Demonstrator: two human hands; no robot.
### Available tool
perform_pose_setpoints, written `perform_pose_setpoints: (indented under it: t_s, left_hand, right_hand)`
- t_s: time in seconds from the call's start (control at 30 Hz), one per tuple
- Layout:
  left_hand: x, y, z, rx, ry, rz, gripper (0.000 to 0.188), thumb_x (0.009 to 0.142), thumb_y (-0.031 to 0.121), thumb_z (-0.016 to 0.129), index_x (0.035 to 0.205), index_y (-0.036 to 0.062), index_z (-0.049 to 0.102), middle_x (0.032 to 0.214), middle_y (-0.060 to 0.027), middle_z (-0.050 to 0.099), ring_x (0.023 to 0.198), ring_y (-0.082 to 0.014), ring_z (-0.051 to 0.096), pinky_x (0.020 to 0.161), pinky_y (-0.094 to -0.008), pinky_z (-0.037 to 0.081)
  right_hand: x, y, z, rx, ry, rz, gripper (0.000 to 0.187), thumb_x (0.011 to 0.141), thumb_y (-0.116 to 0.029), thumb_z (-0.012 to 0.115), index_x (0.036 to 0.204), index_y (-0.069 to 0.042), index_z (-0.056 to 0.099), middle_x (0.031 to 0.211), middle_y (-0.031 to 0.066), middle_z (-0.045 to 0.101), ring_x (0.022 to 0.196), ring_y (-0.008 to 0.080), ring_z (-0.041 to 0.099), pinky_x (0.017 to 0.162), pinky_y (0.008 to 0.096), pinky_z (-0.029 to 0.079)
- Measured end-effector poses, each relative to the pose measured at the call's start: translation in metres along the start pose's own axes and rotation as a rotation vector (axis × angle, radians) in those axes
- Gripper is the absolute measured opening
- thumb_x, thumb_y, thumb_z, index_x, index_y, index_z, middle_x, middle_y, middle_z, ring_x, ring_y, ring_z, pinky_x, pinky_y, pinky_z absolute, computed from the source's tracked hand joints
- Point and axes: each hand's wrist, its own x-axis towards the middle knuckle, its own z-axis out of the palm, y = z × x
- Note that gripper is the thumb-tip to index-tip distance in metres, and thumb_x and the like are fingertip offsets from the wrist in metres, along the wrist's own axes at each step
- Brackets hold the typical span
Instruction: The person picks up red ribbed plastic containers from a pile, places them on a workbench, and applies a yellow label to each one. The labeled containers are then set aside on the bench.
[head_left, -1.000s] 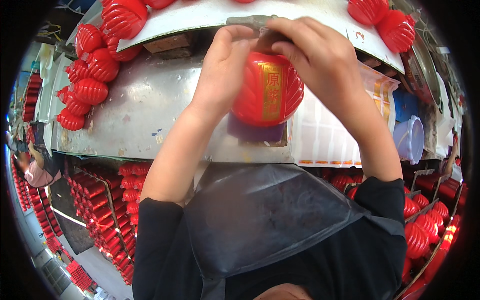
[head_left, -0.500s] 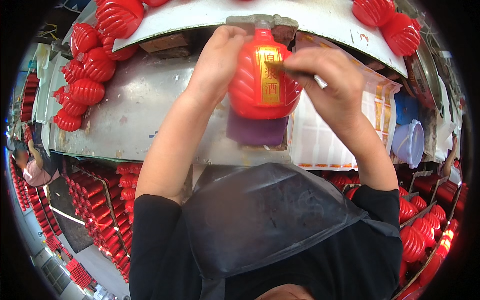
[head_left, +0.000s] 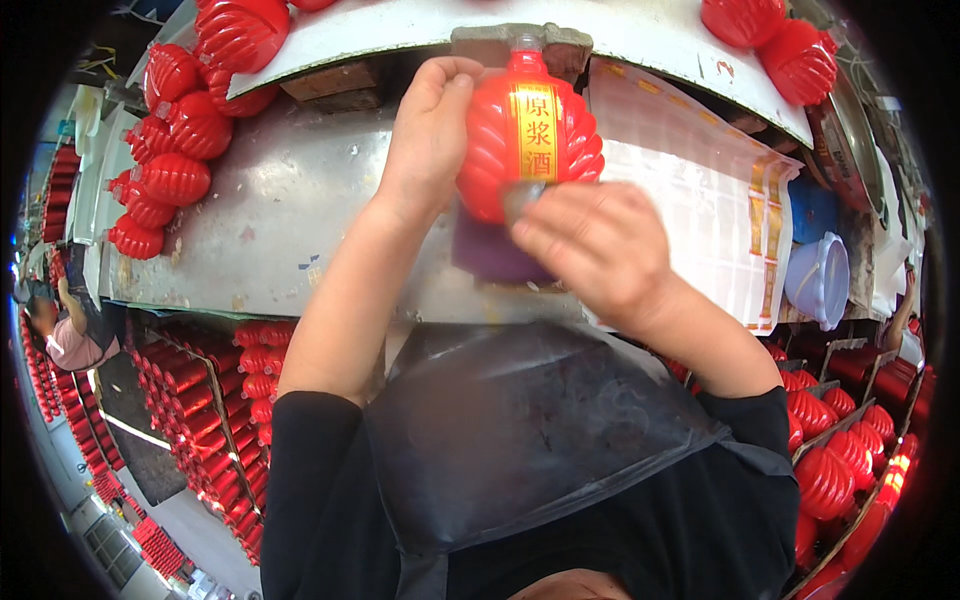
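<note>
A red ribbed bottle (head_left: 482,150) with a clear neck lies face up, its neck resting in a grey block (head_left: 565,45) at the far side. Down its front runs a gold label (head_left: 538,125) with dark characters. My left hand (head_left: 432,125) is closed against the bottle's left side, thumb and fingers bent, steadying it. My right hand (head_left: 595,245) is closed on a small flat grey tool (head_left: 520,198), pressed at the label's lower end. Motion blurs the tool, and my fingers hide part of it. Under the bottle shows a purple cloth (head_left: 490,255).
A sheet of labels (head_left: 690,190) lies right of the bottle, with a pale bucket (head_left: 818,283) beyond it. More red bottles (head_left: 175,180) are piled at the left. Bottles also stand on a white shelf (head_left: 640,22) across the back. Crates of red bottles (head_left: 835,480) flank me below.
My right hand has moved down from the label's right edge to its lower end, taking the tool along. The label's upper part is now uncovered. My left hand stays by the bottle.
</note>
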Motion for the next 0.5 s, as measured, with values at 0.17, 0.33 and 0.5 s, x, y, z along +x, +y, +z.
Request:
perform_pose_setpoints:
  t_s: [0.17, 0.33, 0.5]
  left_hand:
    - [-0.005, 0.0, -0.001, -0.071, -0.02, -0.014, 0.019, 0.111, 0.012, 0.042, 0.118, 0.0, 0.055, 0.123, -0.0143, 0.068, 0.108, -0.0166, 0.064, 0.099, -0.0315, 0.052]
    - [-0.002, 0.001, -0.002, -0.124, -0.052, -0.079, 0.02, 0.111, 0.013, 0.042, 0.119, 0.0016, 0.056, 0.12, -0.0117, 0.067, 0.107, -0.015, 0.064, 0.097, -0.0307, 0.052]
    - [-0.001, 0.005, -0.003, -0.099, -0.11, -0.092, 0.023, 0.107, 0.018, 0.054, 0.125, 0.0031, 0.052, 0.118, -0.0074, 0.063, 0.106, -0.013, 0.061, 0.096, -0.0291, 0.05]
  right_hand:
    - [0.007, -0.004, 0.002, 0.216, -0.082, 0.123, 0.026, 0.075, -0.007, 0.075, 0.101, -0.007, 0.07, 0.088, 0.0056, 0.07, 0.079, 0.0221, 0.069, 0.072, 0.0346, 0.053]
    - [0.036, 0.05, 0.01, 0.102, -0.062, 0.346, 0.025, 0.082, -0.009, 0.073, 0.106, -0.005, 0.068, 0.089, 0.013, 0.07, 0.08, 0.0362, 0.067, 0.073, 0.0465, 0.054]
    - [0.069, 0.105, 0.021, 0.032, -0.228, 0.428, 0.025, 0.094, -0.011, 0.067, 0.117, -0.003, 0.066, 0.103, 0.0164, 0.071, 0.093, 0.0352, 0.07, 0.082, 0.0396, 0.056]
